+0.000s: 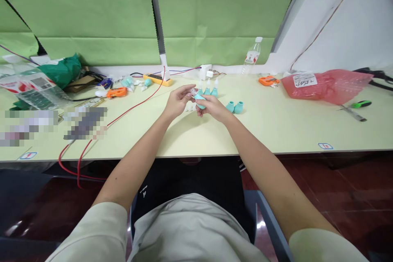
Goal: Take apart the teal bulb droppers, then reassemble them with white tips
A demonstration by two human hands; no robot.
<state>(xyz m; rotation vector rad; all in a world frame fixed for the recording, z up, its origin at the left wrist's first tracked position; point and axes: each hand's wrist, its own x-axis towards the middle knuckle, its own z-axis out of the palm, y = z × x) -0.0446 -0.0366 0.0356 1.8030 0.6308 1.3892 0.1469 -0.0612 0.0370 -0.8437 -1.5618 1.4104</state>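
Above the table, my right hand (214, 107) is closed around a teal rubber bulb (200, 102), which looks like a nasal aspirator bulb. A clear plastic tip (193, 91) sits at the bulb's upper left end, pinched by the fingers of my left hand (177, 101). Whether the tip is fully seated in the bulb I cannot tell. Just behind my hands stand three teal bulbs (207, 91) with clear tips, upright in a row. Two teal bulbs (234, 107) with open necks stand to the right of my right hand. Small white pieces (189, 107) lie partly hidden between my hands.
A red cable (135, 107) crosses the table at left. Further left are orange clamps (116, 92), a yellow multimeter (166, 82) and a large bottle (37, 90). At right lie another orange tool (268, 80), a red plastic bag (328, 86) and a green-handled screwdriver (361, 104).
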